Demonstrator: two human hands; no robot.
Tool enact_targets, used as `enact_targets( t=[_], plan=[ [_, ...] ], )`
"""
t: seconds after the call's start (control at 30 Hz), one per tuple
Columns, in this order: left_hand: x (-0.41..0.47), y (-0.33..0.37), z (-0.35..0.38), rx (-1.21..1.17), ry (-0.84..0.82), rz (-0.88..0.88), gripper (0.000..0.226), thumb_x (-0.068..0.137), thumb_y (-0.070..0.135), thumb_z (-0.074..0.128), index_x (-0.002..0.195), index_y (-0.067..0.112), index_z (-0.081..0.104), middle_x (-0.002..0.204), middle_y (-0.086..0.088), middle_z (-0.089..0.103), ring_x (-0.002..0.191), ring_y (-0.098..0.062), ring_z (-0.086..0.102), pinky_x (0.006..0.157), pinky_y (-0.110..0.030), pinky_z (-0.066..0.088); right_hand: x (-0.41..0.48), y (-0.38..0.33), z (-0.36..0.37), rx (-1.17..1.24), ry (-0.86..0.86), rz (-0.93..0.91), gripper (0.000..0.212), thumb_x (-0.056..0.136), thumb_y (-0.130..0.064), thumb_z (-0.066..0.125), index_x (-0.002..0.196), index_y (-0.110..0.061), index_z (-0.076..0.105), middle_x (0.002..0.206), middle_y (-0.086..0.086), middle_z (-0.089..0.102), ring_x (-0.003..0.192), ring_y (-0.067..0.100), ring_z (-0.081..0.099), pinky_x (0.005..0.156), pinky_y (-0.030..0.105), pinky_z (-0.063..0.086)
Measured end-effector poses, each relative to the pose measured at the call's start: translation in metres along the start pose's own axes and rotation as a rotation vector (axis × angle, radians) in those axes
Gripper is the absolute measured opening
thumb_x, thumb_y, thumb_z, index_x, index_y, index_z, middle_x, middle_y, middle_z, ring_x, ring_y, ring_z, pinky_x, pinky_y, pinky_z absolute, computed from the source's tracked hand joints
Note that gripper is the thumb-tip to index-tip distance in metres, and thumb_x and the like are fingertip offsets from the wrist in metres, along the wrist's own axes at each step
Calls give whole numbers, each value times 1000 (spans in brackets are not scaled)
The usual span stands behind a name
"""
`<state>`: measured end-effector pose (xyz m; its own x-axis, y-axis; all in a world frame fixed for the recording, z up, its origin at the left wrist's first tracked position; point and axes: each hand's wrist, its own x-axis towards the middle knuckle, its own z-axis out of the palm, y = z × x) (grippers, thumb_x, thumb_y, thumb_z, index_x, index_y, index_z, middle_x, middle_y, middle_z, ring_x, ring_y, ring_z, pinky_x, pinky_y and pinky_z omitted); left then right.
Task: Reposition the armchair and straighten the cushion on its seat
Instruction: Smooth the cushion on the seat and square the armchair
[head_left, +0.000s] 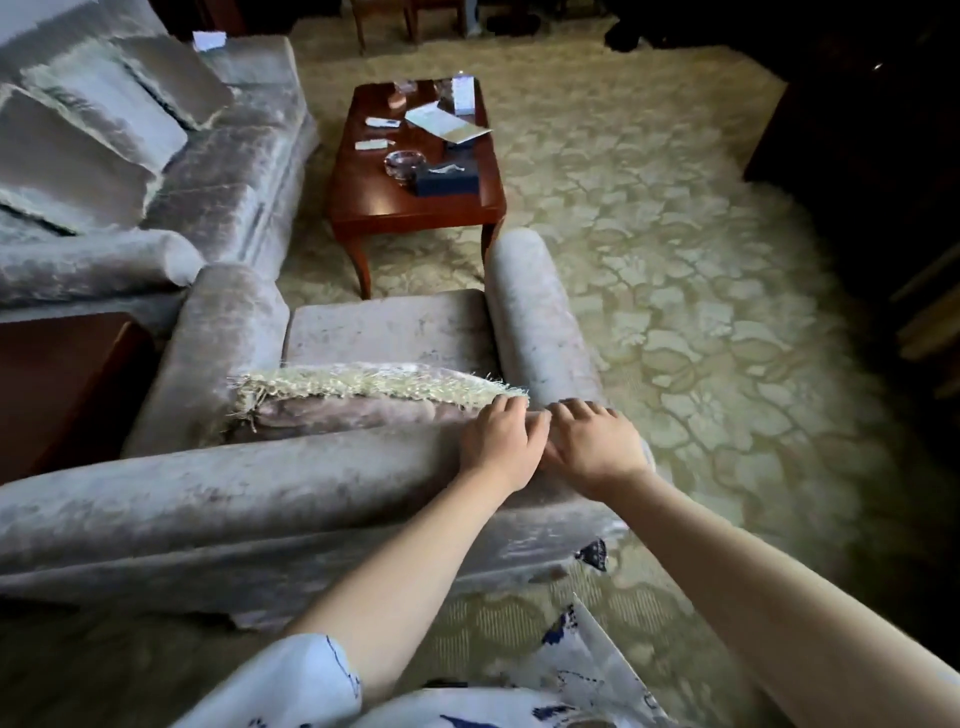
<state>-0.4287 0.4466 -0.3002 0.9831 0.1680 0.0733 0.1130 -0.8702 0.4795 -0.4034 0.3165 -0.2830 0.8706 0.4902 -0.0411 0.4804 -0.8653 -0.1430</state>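
I stand behind a grey velvet armchair (223, 499), looking over its rolled backrest at the seat. A fringed cushion (363, 397) leans against the inside of the backrest and spans the seat's width. My left hand (501, 441) rests on the top of the backrest near its right end, fingers curled over the roll and touching the cushion's right corner. Just to its right, my right hand (597, 447) grips the same corner of the backrest where the right armrest (535, 322) joins.
A dark wooden coffee table (415, 202) with papers, an ashtray and a tissue box stands just beyond the armchair. A matching sofa (223, 171) with cushions sits at the left, a wooden side table (57, 384) beside the chair. Patterned carpet (701, 312) stretches to the right.
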Motion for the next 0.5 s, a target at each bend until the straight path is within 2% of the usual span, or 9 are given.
enact_targets(
  t=[0.13,0.3,0.5],
  plan=[
    [28,76,34,46,-17,27,39,92,44,44,100,9,57,108,-12,60,97,-36,57,76,-41,43,-17,87,-25,0,10,66,44,93,-47,39,117,-13,51,121,8,58,110,32,54,87,41,43],
    [80,128,53,141,52,61,31,88,35,52,94,5,57,101,-16,62,89,-37,58,69,-40,42,-2,168,-41,2,6,98,48,93,-49,37,124,-14,47,121,9,58,112,31,53,88,41,42],
    [143,126,77,216,63,-134,28,86,34,53,101,10,56,107,-12,60,93,-36,59,69,-39,44,67,253,-61,-21,51,-16,50,91,-51,34,119,-13,49,115,9,60,107,32,54,82,40,43]
  ],
)
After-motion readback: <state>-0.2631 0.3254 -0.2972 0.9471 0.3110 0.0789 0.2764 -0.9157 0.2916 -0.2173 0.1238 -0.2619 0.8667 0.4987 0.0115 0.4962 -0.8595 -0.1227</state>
